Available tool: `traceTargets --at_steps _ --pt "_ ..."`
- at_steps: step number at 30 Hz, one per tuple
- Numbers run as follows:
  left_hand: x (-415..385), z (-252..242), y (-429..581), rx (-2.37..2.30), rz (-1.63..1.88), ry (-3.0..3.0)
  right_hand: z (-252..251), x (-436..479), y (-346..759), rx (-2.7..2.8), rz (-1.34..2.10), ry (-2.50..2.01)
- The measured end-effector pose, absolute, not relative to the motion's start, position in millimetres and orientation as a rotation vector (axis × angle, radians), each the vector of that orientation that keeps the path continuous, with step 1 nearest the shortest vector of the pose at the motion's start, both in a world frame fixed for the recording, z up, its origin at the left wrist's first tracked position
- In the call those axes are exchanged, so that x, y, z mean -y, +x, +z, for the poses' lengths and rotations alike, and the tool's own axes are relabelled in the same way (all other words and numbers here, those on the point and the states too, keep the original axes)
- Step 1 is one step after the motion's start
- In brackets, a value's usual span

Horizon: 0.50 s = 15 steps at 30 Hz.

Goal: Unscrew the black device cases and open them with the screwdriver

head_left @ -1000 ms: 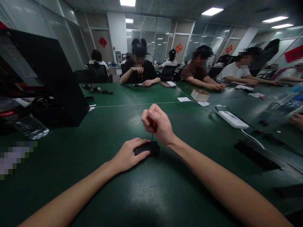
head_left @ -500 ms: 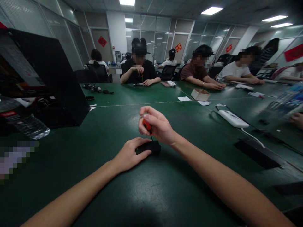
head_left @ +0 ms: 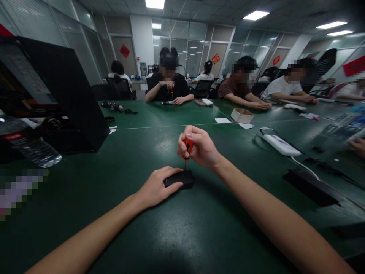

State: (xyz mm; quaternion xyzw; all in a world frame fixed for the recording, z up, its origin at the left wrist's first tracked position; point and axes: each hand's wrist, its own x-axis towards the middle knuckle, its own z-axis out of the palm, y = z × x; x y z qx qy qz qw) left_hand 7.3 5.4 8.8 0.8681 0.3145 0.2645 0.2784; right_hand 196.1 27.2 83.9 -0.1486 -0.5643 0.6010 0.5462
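Note:
A small black box-shaped device (head_left: 186, 179) lies on the green table, its exact kind unclear. My left hand (head_left: 158, 187) grips its left end, with thumb along the near side and fingers along the far side. Above it, my right hand (head_left: 201, 147) is closed around the orange and black handle of a screwdriver (head_left: 188, 145). The screwdriver stands nearly upright, and its thin shaft reaches down to the top of the device near the far edge. Whatever its tip meets is too small to make out.
At left stand a black computer case (head_left: 76, 99) and a plastic bottle (head_left: 34, 142). A white power strip (head_left: 281, 145) with cables lies at right, beyond a dark table opening (head_left: 312, 186). A small cardboard box (head_left: 242, 115) sits farther back. Several people sit around the table.
My right hand has shifted slightly right, and the screwdriver has gone from leaning left to nearly upright. My left hand and the device have hardly moved.

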Motion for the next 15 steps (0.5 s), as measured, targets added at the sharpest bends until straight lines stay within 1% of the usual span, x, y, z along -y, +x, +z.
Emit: traceTargets --at_steps 3,6,9,12,15 --pt "-5.8 7.7 7.3 -0.844 0.713 2.336 87.5 -26.5 196.8 1.326 1.447 -0.363" --pt "-6.0 7.6 7.3 -0.859 0.700 2.344 91.5 -23.1 197.6 1.280 1.538 -0.333" --pt "-5.9 8.3 7.4 -0.857 0.696 2.339 92.7 -19.2 198.4 1.244 1.607 -0.417" --pt "-5.6 8.9 7.7 -0.849 0.706 2.335 90.3 -18.6 199.2 1.205 1.575 -0.506" --pt "-5.5 9.1 7.9 -0.854 0.706 2.332 87.6 -21.8 199.7 1.204 1.540 -0.442"
